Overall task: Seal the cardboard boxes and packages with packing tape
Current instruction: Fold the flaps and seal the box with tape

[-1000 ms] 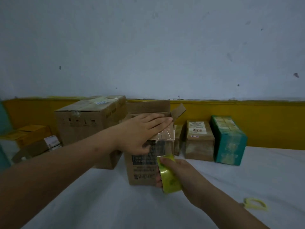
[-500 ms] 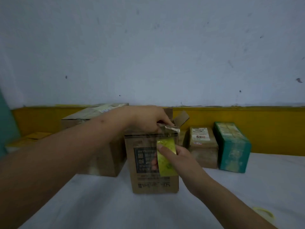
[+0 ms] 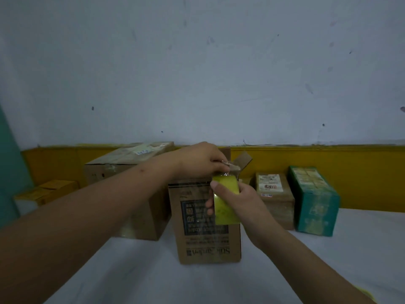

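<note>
small box (image 3: 206, 238) front-centre on table (image 3: 131, 277) | big box (image 3: 125, 172) behind-left | labelled package (image 3: 276, 200) then printed carton (image 3: 315, 202) to right | wall (image 3: 197, 73) behind

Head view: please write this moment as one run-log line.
left hand: pinches tape end at cardboard box top | right hand: grips tape roll | side flap: up

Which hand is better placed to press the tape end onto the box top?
Left: the left hand pinches the tape end at the top edge of the box; the right hand grips the tape roll lower down.
</note>
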`<state>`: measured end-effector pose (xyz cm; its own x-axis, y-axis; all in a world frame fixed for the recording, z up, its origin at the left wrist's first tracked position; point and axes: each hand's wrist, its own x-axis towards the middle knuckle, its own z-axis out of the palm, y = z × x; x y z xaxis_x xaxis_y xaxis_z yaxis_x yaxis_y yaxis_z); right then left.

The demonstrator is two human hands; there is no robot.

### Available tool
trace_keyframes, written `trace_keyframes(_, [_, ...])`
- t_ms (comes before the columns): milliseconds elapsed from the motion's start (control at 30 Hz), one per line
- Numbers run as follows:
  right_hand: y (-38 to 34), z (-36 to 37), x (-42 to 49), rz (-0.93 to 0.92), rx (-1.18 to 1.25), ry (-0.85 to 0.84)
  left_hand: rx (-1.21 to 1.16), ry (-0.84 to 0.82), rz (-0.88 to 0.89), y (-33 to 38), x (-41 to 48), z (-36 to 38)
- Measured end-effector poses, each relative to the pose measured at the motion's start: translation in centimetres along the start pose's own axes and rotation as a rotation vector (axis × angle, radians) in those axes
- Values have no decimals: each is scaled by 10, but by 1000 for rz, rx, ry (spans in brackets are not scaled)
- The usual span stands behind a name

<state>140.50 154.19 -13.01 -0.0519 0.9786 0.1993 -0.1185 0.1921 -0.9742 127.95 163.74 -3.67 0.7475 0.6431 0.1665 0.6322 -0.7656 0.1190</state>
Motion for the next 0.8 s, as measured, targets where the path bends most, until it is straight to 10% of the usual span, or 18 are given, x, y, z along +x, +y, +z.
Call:
trace_keyframes(267, [30, -1, -14, 178, -65, 29, -381, 30, -182, -21, 7, 22])
trace_keyframes(600, [24, -11, 3, 195, -98, 7, 155, -32, -57, -23, 4, 52])
trace_keyframes(800, [38, -47, -17, -148, -413, 256, 358, -132, -144, -22, 22, 44])
